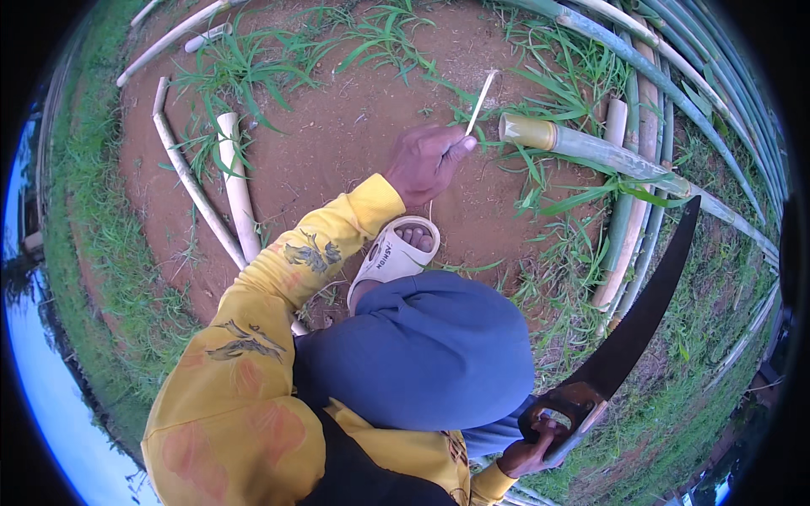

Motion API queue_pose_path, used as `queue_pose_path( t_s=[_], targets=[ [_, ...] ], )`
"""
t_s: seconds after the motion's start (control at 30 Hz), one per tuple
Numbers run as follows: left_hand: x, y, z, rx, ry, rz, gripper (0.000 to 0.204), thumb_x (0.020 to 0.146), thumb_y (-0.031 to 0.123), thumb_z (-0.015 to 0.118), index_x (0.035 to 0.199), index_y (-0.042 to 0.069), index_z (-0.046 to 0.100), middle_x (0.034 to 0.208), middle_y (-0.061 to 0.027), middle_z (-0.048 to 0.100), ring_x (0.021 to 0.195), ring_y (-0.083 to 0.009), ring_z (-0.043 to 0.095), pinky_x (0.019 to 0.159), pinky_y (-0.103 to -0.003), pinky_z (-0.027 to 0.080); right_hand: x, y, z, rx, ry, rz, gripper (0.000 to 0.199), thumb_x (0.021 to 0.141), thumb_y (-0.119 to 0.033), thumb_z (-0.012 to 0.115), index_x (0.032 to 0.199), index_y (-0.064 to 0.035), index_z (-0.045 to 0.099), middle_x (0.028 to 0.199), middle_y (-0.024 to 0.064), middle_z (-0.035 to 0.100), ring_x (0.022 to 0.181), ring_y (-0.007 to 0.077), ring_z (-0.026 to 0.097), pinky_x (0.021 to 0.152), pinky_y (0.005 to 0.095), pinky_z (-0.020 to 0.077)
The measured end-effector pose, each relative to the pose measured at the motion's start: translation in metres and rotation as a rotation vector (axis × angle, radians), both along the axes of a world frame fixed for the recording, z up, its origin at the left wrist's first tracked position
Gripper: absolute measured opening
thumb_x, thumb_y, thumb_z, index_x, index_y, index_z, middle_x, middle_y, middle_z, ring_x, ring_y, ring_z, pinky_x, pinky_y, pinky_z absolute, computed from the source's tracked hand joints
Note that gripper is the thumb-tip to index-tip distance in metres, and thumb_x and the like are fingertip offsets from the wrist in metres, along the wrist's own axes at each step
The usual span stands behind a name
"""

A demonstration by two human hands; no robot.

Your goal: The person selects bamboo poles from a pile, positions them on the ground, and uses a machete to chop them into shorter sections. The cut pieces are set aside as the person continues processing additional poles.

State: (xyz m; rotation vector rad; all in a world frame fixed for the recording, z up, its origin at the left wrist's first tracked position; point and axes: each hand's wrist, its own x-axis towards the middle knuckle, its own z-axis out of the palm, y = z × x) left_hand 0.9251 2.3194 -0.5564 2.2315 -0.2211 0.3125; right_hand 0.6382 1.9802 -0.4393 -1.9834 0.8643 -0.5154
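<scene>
Nearest, low on the right, the right hand [530,451] has its fingers closed round the handle of a saw [645,312], whose dark curved blade slants up and away; whether its tip touches the pole beyond, I cannot tell. Past the bent blue knee [422,346] and the pale clog [384,257], the left hand [426,164] pinches a thin strip [481,103] between thumb and curled fingers, its free end pointing up. Just right of that lies the bamboo pole [603,152], its cut end facing the hand, its length crossing other poles [648,84]. The step looks like measuring, with the strip as gauge and no sawing under way. The next move likely calls for laying the strip along the pole from its cut end, then setting the saw's teeth at that length
</scene>
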Motion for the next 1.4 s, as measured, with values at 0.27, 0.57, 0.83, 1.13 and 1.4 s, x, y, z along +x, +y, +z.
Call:
queue_pose_path(
  t_s=[0.27, 0.57, 0.83, 1.13, 1.4],
  targets=[
    [-0.25, 0.349, -0.037, 0.585, 0.692, 1.015, 0.041, 0.1, 0.042, 0.055, 0.111, 0.007, 0.072, 0.094, -0.0198, 0.074, 0.091, -0.0383, 0.072, 0.082, -0.048, 0.054, 0.035, -0.015, -0.006, 0.191, 0.014, 0.153, 0.016, 0.097, -0.014, 0.064, 0.088, -0.001, 0.063, 0.086, 0.0065, 0.056, 0.082, 0.0188, 0.056, 0.077, 0.0367, 0.0469],
    [-0.303, 0.253, -0.101, 0.561, 0.724, 1.111, 0.085, 0.083, 0.057, 0.074, 0.143, 0.003, 0.048, 0.132, -0.0227, 0.055, 0.123, -0.0413, 0.053, 0.105, -0.048, 0.045, 0.076, 0.02, 0.006, 0.066, -0.001, 0.174, 0.015, 0.089, -0.015, 0.065, 0.085, -0.0018, 0.058, 0.075, 0.0052, 0.054, 0.069, 0.0166, 0.054, 0.064, 0.0317, 0.0481],
    [-0.276, 0.262, -0.128, 0.16, 0.708, 1.354, 0.078, 0.083, 0.059, 0.073, 0.126, -0.002, 0.051, 0.109, -0.0319, 0.068, 0.105, -0.0486, 0.066, 0.091, -0.052, 0.051, 0.074, -0.019, -0.016, 0.23, -0.011, 0.208, 0.011, 0.091, -0.012, 0.067, 0.091, -0.0047, 0.059, 0.071, 0.0002, 0.047, 0.065, 0.0105, 0.045, 0.069, 0.0287, 0.046],
    [-0.22, 0.42, -0.092, 0.409, 0.827, 1.521, 0.09, 0.08, 0.07, 0.069, 0.137, 0.003, 0.052, 0.139, -0.0291, 0.056, 0.126, -0.0468, 0.056, 0.106, -0.054, 0.046, 0.076, 0.004, -0.004, 0.181, -0.017, 0.116, 0.007, 0.087, -0.006, 0.065, 0.09, -0.003, 0.059, 0.072, 0.0017, 0.051, 0.067, 0.0116, 0.05, 0.068, 0.0293, 0.0464],
    [-0.249, 0.439, -0.168, 0.32, 0.96, 1.232, 0.08, 0.087, 0.042, 0.074, 0.146, -0.002, 0.042, 0.144, -0.0266, 0.052, 0.134, -0.0408, 0.05, 0.114, -0.047, 0.038, 0.081, -0.02, 0.019, 0.021, -0.083, 0.117, 0.011, 0.085, -0.007, 0.069, 0.081, -0.0007, 0.061, 0.068, 0.0058, 0.062, 0.063, 0.0137, 0.057, 0.064, 0.028, 0.0464]
  ],
)
